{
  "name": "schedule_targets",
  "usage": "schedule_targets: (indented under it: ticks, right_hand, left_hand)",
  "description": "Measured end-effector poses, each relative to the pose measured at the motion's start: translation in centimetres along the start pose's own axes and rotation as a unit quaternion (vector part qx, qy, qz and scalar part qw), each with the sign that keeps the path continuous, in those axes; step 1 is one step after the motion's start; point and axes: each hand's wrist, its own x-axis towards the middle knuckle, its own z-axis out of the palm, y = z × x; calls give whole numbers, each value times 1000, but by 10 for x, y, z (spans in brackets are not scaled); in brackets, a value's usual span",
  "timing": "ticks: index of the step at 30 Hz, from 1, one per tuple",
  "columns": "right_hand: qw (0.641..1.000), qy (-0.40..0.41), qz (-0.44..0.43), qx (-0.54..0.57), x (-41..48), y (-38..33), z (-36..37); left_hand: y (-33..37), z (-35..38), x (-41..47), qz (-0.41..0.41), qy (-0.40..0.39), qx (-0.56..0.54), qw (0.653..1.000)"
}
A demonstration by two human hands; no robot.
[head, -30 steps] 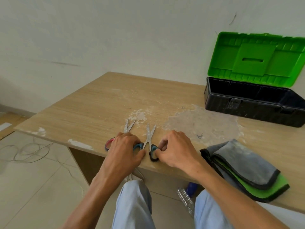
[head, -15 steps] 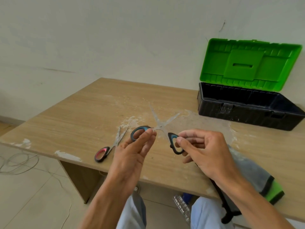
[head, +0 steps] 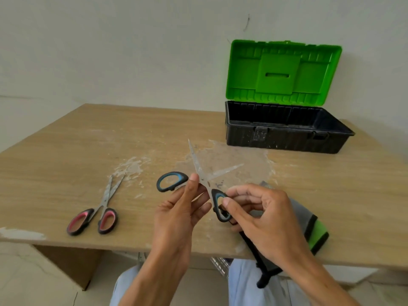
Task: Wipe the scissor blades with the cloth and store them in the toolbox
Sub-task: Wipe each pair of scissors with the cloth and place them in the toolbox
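Two hands hold one pair of blue-handled scissors (head: 206, 184) in the air above the near part of the table (head: 66, 162). The left hand (head: 176, 215) pinches the shank of the left handle loop between thumb and fingers, just beside the pivot. The right hand (head: 260, 215) pinches the right handle loop between thumb and forefinger, the other fingers curled. The blades stand wide apart: one points far and slightly left, the other points right. Both blades carry dull spots.

The cloth (head: 309, 219), grey with a green face and black edging, lies at the near edge of the table, right of the scissors and partly hidden behind the right hand. One black-edged corner hangs over the table edge. The cloth does not touch the blades.

A second pair, the red-handled scissors (head: 103, 204), lies flat on the table to the left, blades slightly open and pointing far.

The toolbox (head: 287, 140) stands at the far right of the table, well apart from both pairs. Its black base is open and its green lid (head: 282, 71) stands upright against the wall (head: 132, 51). Pale stains mark the tabletop centre.
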Motion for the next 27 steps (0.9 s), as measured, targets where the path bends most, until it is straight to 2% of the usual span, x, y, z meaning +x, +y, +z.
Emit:
schedule_targets:
  ticks: [6,9,14,17,21,23,27]
  right_hand:
    - [1000,-9,17,11,1,5,-8]
    - [1000,-22,19,7,2,6,-18]
    - [980,35,1,-195,14,19,-49]
    - [967,-17,24,-253,17,22,-49]
    - [918,-68,52,-386,15,29,-35]
    - [919,-63,51,-386,18,33,-35]
    - [953,-60,112,-274,25,28,-55]
  left_hand:
    - [-4,1,4,18,-46,46,998]
    - [-1,-1,8,20,-46,40,998]
    - [11,-19,15,24,-26,36,999]
    - [15,-25,18,23,-17,48,998]
    - [17,-27,19,21,-13,65,998]
    - [19,-27,18,20,-18,71,997]
    - [23,-29,20,29,-23,70,997]
